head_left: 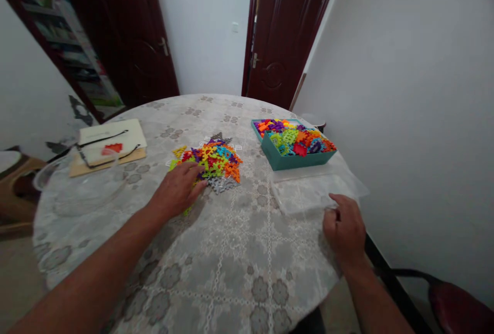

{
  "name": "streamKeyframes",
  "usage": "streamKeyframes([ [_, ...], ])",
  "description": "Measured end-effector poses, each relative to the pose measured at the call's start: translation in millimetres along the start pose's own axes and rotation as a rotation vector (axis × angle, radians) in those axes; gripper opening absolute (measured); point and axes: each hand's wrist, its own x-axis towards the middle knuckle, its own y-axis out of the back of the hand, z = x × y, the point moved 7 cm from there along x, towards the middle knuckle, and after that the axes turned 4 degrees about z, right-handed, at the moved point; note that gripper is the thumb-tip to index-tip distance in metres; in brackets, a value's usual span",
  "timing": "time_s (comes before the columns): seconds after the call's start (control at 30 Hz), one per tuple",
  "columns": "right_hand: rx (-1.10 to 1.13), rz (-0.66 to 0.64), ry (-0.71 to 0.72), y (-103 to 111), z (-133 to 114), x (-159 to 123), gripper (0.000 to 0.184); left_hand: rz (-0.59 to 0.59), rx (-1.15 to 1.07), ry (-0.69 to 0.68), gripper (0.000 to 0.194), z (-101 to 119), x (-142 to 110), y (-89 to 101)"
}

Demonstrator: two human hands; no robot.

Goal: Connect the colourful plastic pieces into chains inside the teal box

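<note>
A loose heap of small, notched plastic building pieces (216, 161) in many colours lies mid-table. My left hand (179, 187) rests at the heap's near left side, fingers stretched over the pieces and thumb apart. At the right, my right hand (345, 226) is closed, with thumb and index finger pinching the near edge of a clear plastic bag (304, 195). The bag lies flat and looks empty. Just beyond it, a teal box (297, 161) is filled with more coloured pieces. Behind that sits a second teal tray (255, 127), holding purple, orange and yellow pieces.
Eyeglasses (104, 143) and a red piece (112, 148) lie on a pale folder or book (133, 136) at the left. A patterned cloth covers the round table (239, 251). A wall (417, 92) runs along the right, and a dark red chair (459, 303) stands at lower right.
</note>
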Motion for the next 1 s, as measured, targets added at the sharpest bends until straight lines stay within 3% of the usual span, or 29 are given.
streamKeyframes([
  [0.03,0.075,-0.020,0.030,0.1,-16.7,4.7,0.031,-0.034,0.014,0.011,0.043,0.0,3.0,-5.1],
  [0.1,0.264,-0.195,0.133,-12.5,-60.2,13.4,0.027,-0.090,0.050,0.055,0.042,-4.2,9.6,-16.0],
  [0.2,0.433,-0.561,0.343,-48.8,-135.8,15.5,0.027,-0.135,0.094,0.094,0.043,-15.0,21.3,-30.6],
  [0.27,0.454,-0.737,0.467,-78.1,-177.7,10.2,0.027,-0.145,0.136,0.139,0.045,-26.0,29.4,-36.9],
  [0.37,0.444,-0.823,0.567,-123.2,-216.3,-0.9,0.028,-0.161,0.194,0.218,0.048,-44.8,40.8,-42.3],
  [0.53,0.541,-0.724,0.571,-166.5,-232.1,-20.4,0.030,-0.202,0.229,0.323,0.047,-74.3,58.9,-49.0],
  [0.73,0.655,-0.700,0.433,-176.1,-221.3,-22.9,0.026,-0.204,0.330,0.515,0.053,-95.5,76.1,-49.7],
  [0.8,0.667,-0.716,0.426,-177.6,-221.2,-22.7,0.026,-0.149,0.386,0.552,0.054,-89.0,80.6,-44.9],
  [0.87,0.683,-0.724,0.408,-178.9,-221.0,-21.9,0.026,-0.119,0.393,0.498,0.054,-71.8,86.8,-44.8],
  [1.0,0.735,-0.708,0.358,-178.3,-219.6,-18.3,0.028,-0.178,0.347,0.362,0.052,-32.7,98.4,-60.5],
])
